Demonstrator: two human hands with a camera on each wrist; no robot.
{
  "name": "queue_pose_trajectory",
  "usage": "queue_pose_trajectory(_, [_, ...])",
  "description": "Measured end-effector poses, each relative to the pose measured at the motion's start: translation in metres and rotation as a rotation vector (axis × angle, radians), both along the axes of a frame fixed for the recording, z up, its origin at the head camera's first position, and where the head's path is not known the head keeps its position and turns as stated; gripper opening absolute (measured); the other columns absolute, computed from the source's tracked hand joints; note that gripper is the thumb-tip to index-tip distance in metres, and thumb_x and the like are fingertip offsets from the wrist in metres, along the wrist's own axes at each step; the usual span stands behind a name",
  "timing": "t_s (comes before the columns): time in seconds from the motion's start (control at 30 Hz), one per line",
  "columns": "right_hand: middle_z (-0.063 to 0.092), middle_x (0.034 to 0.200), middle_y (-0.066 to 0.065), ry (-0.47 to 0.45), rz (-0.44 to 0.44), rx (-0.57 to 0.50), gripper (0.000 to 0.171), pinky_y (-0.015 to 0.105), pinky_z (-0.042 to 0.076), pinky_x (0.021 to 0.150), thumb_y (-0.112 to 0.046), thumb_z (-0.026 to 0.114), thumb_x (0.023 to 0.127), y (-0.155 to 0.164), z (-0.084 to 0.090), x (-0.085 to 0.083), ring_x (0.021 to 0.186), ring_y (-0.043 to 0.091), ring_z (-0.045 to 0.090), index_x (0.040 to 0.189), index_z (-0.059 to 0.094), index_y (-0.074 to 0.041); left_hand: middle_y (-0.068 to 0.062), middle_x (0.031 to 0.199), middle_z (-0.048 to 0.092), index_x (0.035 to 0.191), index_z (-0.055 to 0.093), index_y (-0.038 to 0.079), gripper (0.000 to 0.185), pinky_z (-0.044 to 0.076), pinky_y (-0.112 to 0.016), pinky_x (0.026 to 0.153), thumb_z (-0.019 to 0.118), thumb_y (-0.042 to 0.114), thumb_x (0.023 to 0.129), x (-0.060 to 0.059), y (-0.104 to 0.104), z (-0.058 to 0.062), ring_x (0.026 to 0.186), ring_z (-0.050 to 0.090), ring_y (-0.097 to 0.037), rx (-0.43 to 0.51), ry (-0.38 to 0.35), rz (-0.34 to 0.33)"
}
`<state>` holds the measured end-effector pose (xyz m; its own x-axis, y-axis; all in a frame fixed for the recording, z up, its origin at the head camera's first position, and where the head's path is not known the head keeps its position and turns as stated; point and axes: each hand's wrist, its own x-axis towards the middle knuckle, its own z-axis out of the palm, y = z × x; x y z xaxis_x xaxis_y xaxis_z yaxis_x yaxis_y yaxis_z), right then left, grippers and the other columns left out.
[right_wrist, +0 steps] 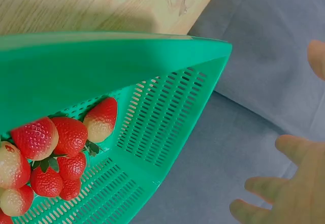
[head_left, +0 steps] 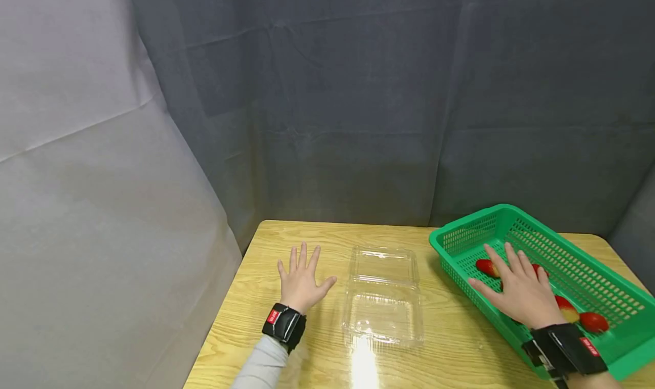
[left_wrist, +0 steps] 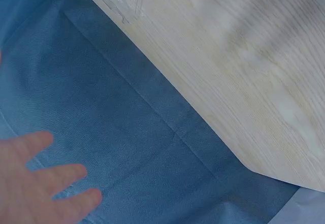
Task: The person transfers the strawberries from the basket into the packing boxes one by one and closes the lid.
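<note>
Our right hand hangs over the green basket with its fingers spread and straight, released and grasping nothing; we cannot tell whether the fingertips touch a berry or only hover above one. Beneath and around it lie the strawberries, which the right wrist view shows heaped together in one corner of the basket, red ones mixed with paler, yellowish ones. In the head view a few of them peek out on either side of the hand.

Our left hand lies flat on the counter, fingers fanned and relaxed, holding nothing. Just beside it, between the two hands, sits the clear plastic box, with its lid folded open toward the back. We see nothing red inside either half of it.

We judge the work to be at its very start. The box stands open and ready, which is the only thing that looks done. Every berry we can see is in the basket, none is in a hand, and none is in the box. Picking up, carrying across and closing the lid all appear to be left.

The basket sits at the right end of the counter, well apart from the left hand.
</note>
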<state>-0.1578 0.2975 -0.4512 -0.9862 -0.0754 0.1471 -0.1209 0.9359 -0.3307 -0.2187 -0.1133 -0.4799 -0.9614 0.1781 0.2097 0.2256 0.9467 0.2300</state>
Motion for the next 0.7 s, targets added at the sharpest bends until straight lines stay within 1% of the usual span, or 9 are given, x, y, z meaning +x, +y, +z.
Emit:
queue_pose_trajectory(0.07, [0.002, 0.146, 0.031, 0.006, 0.002, -0.005, 0.086, 0.073, 0.001, 0.093, -0.058, 0.049, 0.086, 0.002, 0.001, 0.000, 0.130, 0.052, 0.001, 0.148, 0.005, -0.019, -0.017, 0.148, 0.022, 0.142, 0.033, 0.017, 0.076, 0.010, -0.066, 0.102, 0.055, 0.057, 0.081, 0.000, 0.001, -0.001, 0.136, 0.014, -0.037, 0.019, -0.007, -0.003])
queue_pose_trajectory(0.13, [0.006, 0.145, 0.032, 0.021, 0.001, -0.012, 0.084, 0.073, 0.004, 0.092, -0.056, 0.050, 0.087, 0.006, 0.002, -0.002, 0.130, 0.053, 0.004, 0.148, 0.008, -0.016, -0.018, 0.147, 0.024, 0.142, 0.034, 0.015, 0.074, 0.012, -0.066, 0.102, 0.056, 0.053, 0.083, 0.001, 0.003, -0.003, 0.135, 0.016, -0.038, 0.082, -0.026, -0.012])
queue_pose_trajectory(0.23, [0.019, 0.140, 0.036, 0.043, 0.002, -0.011, 0.080, 0.073, 0.013, 0.090, -0.051, 0.052, 0.088, 0.014, 0.005, -0.010, 0.125, 0.055, 0.017, 0.145, 0.020, -0.006, -0.020, 0.144, 0.030, 0.140, 0.035, 0.008, 0.068, 0.019, -0.061, 0.103, 0.058, 0.043, 0.086, 0.004, 0.008, -0.012, 0.133, 0.023, -0.038, 0.236, -0.089, -0.031])
queue_pose_trajectory(0.3, [0.028, 0.133, 0.038, 0.027, 0.010, -0.018, 0.075, 0.070, 0.024, 0.087, -0.048, 0.053, 0.088, 0.022, 0.008, -0.019, 0.118, 0.056, 0.027, 0.139, 0.029, 0.002, -0.022, 0.138, 0.037, 0.137, 0.038, 0.001, 0.065, 0.027, -0.056, 0.102, 0.060, 0.036, 0.087, 0.008, 0.012, -0.022, 0.128, 0.032, -0.039, 0.367, -0.168, -0.046])
queue_pose_trajectory(0.33, [0.032, 0.129, 0.039, 0.012, 0.019, -0.021, 0.073, 0.068, 0.028, 0.086, -0.045, 0.054, 0.089, 0.026, 0.009, -0.024, 0.114, 0.056, 0.032, 0.136, 0.033, 0.006, -0.024, 0.134, 0.042, 0.134, 0.040, -0.002, 0.062, 0.033, -0.053, 0.099, 0.060, 0.033, 0.087, 0.009, 0.014, -0.028, 0.124, 0.038, -0.039, 0.418, -0.210, -0.054])
queue_pose_trajectory(0.4, [0.037, 0.124, 0.040, -0.036, 0.043, -0.025, 0.066, 0.063, 0.037, 0.081, -0.037, 0.057, 0.089, 0.035, 0.009, -0.036, 0.107, 0.055, 0.039, 0.129, 0.038, 0.011, -0.024, 0.122, 0.051, 0.129, 0.044, -0.007, 0.057, 0.044, -0.048, 0.089, 0.061, 0.028, 0.087, 0.012, 0.019, -0.042, 0.111, 0.050, -0.038, 0.495, -0.297, -0.065])
queue_pose_trajectory(0.47, [0.041, 0.121, 0.040, -0.100, 0.063, -0.028, 0.061, 0.059, 0.041, 0.077, -0.031, 0.059, 0.088, 0.046, 0.005, -0.048, 0.102, 0.054, 0.043, 0.125, 0.042, 0.014, -0.022, 0.108, 0.058, 0.122, 0.049, -0.010, 0.050, 0.050, -0.043, 0.076, 0.061, 0.024, 0.087, 0.016, 0.022, -0.055, 0.096, 0.058, -0.034, 0.549, -0.368, -0.065])
queue_pose_trajectory(0.57, [0.045, 0.115, 0.040, -0.168, 0.088, -0.011, 0.052, 0.056, 0.044, 0.074, -0.021, 0.062, 0.085, 0.060, -0.009, -0.067, 0.097, 0.053, 0.047, 0.119, 0.046, 0.015, -0.015, 0.088, 0.062, 0.112, 0.057, -0.011, 0.038, 0.049, -0.034, 0.060, 0.062, 0.017, 0.086, 0.021, 0.026, -0.068, 0.075, 0.059, -0.024, 0.604, -0.411, -0.052])
queue_pose_trajectory(0.7, [0.045, 0.114, 0.041, -0.267, 0.102, -0.022, 0.048, 0.050, 0.046, 0.069, -0.017, 0.061, 0.085, 0.073, -0.036, -0.090, 0.096, 0.053, 0.049, 0.120, 0.047, 0.013, -0.009, 0.071, 0.060, 0.096, 0.063, -0.009, 0.019, 0.048, -0.027, 0.050, 0.061, 0.006, 0.085, 0.024, 0.030, -0.074, 0.058, 0.056, -0.016, 0.760, -0.442, -0.017])
